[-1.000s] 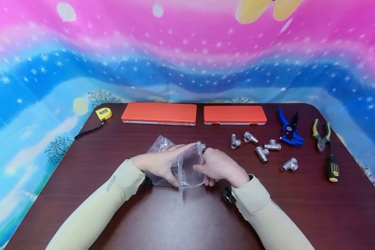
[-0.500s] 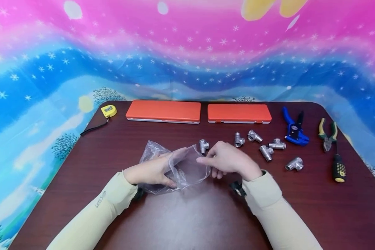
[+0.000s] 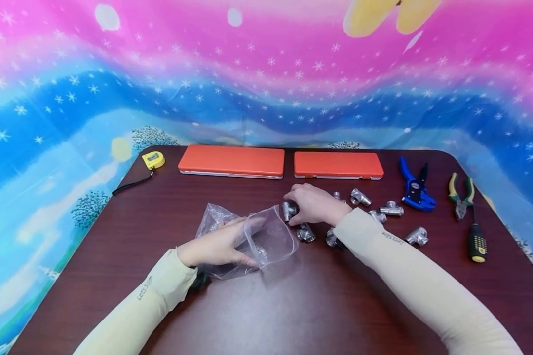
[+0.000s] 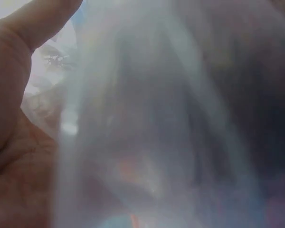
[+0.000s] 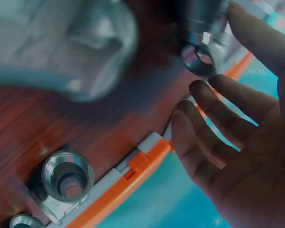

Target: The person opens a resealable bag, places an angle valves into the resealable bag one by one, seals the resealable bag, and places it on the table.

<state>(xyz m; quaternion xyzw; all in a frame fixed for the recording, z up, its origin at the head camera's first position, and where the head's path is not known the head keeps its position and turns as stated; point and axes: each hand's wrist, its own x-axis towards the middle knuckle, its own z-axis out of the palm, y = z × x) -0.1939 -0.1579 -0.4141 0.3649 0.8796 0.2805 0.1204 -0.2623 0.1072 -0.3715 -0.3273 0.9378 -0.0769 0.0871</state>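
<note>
In the head view, my left hand (image 3: 215,244) grips a clear plastic bag (image 3: 273,239), thumb at the near side and its mouth spread toward the right. The bag fills most of the left wrist view, blurred, with the left thumb (image 4: 42,21) beside it. Just beyond the bag's mouth, my right hand (image 3: 317,204) pinches a silver threaded tee fitting (image 3: 287,211) between thumb and fingers. The right wrist view shows that tee (image 5: 199,59) at the thumb and index fingertips, the other fingers loosely bent. Another tee (image 3: 306,232) lies below the right hand.
Several more tee fittings (image 3: 391,209) lie to the right, some partly hidden by the right arm. Two orange cases (image 3: 232,160) line the back edge. A yellow tape measure (image 3: 153,160) is at back left; blue wire strippers (image 3: 416,190), pliers (image 3: 461,197) and a screwdriver (image 3: 477,244) lie right.
My right hand has left the bag's mouth and moved back and slightly left onto the tee. Two tees formerly covered by it now show. The left hand still holds the bag.
</note>
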